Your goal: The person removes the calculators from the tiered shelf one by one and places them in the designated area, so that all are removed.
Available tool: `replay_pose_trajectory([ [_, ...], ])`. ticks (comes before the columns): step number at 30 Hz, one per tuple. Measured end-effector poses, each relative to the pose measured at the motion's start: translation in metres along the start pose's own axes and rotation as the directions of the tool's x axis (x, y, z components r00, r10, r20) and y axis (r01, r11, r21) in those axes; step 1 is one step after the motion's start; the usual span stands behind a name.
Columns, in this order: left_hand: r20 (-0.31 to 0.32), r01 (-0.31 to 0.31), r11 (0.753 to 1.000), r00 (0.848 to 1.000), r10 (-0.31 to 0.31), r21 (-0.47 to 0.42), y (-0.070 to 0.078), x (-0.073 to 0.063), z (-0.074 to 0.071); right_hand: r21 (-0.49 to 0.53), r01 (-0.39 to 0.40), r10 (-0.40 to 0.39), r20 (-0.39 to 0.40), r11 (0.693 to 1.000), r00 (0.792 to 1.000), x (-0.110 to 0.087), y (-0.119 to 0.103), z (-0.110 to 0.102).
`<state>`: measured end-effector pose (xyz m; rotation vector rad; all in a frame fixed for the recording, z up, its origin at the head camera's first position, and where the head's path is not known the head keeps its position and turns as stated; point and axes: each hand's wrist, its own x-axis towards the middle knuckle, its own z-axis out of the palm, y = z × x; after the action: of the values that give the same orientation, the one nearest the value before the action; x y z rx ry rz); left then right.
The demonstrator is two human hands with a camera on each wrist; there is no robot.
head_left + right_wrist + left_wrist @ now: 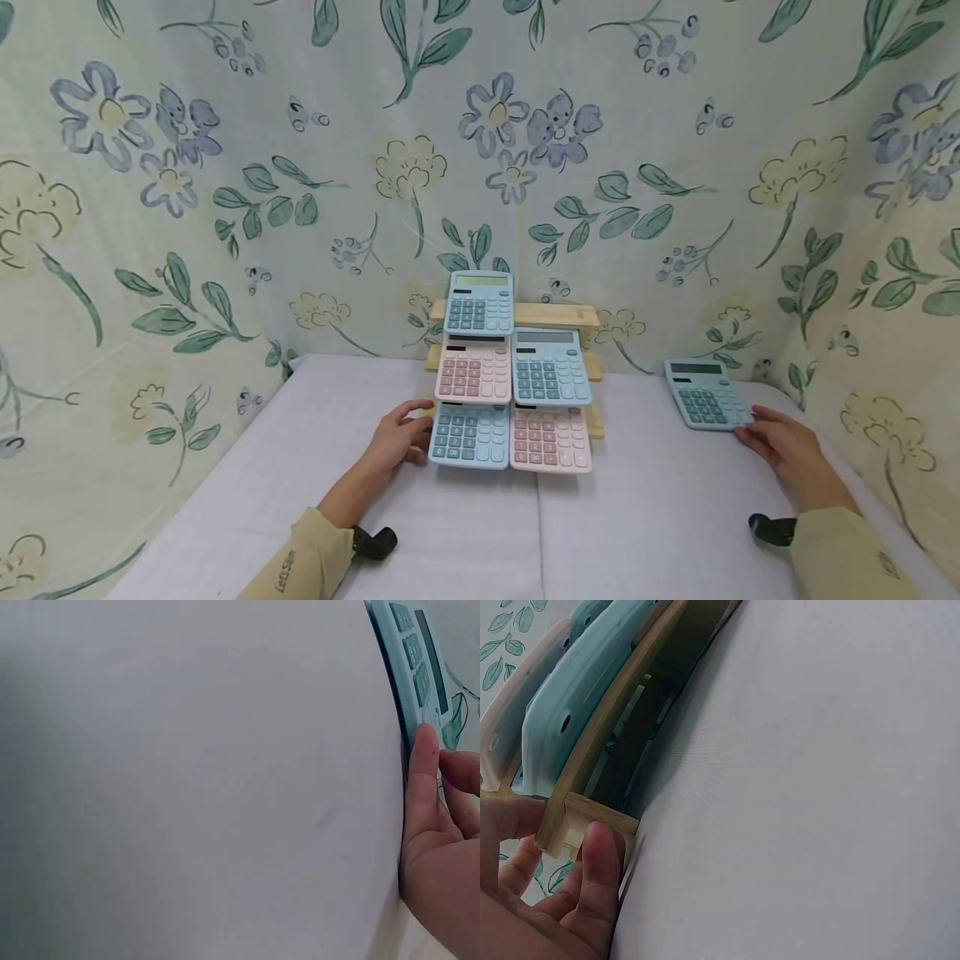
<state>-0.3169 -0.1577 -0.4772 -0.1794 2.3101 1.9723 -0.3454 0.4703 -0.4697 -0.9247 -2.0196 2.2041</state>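
Observation:
My left hand (399,433) is at the left end of a stepped wooden rack (558,315); in the left wrist view, its fingers and thumb hold the rack's wooden end (600,814). Calculators lean on the rack in tiers: a blue one (480,304) on top, a pink one (472,369) and a blue one (551,367) in the middle, a blue one (468,435) and a pink one (550,440) below. Far to the right, my right hand (783,446) pinches the near right corner of another blue calculator (707,396), which lies face up on the table.
A white cloth (637,508) covers the table. Floral curtains (525,225) hang close behind the rack and along both sides. The right-hand calculator is near the back right corner. A black band with a camera (375,543) is on the left wrist, another (772,529) on the right.

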Motion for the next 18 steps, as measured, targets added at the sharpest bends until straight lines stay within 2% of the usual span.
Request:
replay_pose_trajectory([
  [10, 0.001, -0.009, 1.0, 1.0, 0.009, -0.007, 0.002, 0.0, 0.0, 0.116, 0.048, -0.046, -0.019, 0.992, 0.999, -0.006, 0.001, -0.006],
  [18, 0.008, -0.001, 1.0, 1.0, 0.001, -0.012, 0.002, 0.0, 0.0, 0.22, 0.009, 0.011, -0.093, 0.975, 0.996, -0.013, 0.001, -0.009],
])
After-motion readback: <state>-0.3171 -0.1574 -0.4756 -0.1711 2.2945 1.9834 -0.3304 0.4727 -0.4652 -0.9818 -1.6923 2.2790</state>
